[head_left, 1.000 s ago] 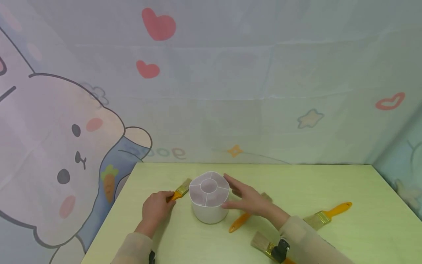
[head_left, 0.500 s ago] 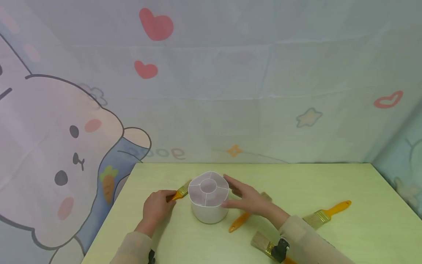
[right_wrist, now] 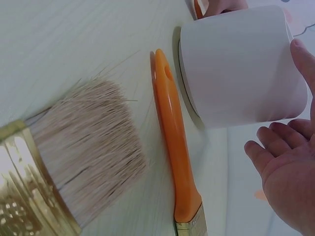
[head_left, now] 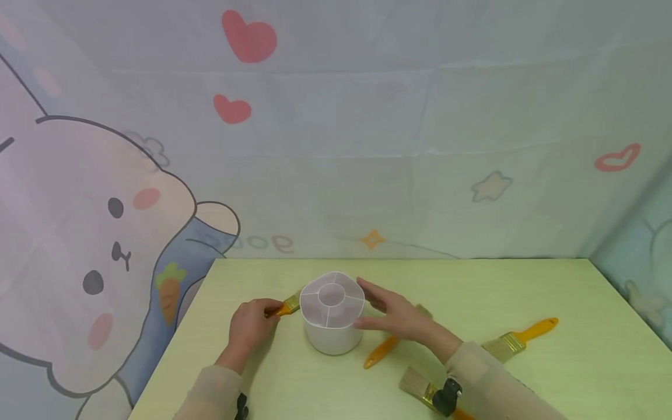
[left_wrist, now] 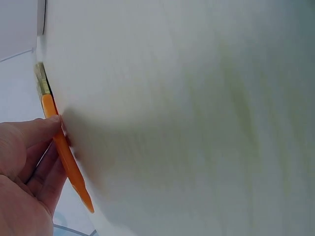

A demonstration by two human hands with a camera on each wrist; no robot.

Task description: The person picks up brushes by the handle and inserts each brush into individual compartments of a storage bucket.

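My left hand [head_left: 252, 326] pinches the orange handle of a small paintbrush [head_left: 291, 303] between thumb and fingers, low over the table. Its bristles point at the left side of a white round organizer [head_left: 334, 341], whose top is divided into several compartments around a central one. In the left wrist view the thumb presses on the handle of the paintbrush [left_wrist: 71, 164]. At the organizer's right side is my right hand [head_left: 396, 318], fingers extended and spread from the thumb. The thumb lies at the organizer's rim in the right wrist view; whether the other fingers touch it, I cannot tell.
Beneath my right hand lies another paintbrush [head_left: 383, 352]. A wider paintbrush [head_left: 416, 383] sits near the front, partly under the right sleeve. One more paintbrush [head_left: 517, 343] lies to the right. A printed cloth [head_left: 336, 175] hangs behind the pale table [head_left: 525, 286].
My left hand has edged slightly right and away with the paintbrush, bringing its bristles nearer the organizer. The right hand and the organizer have stayed put.
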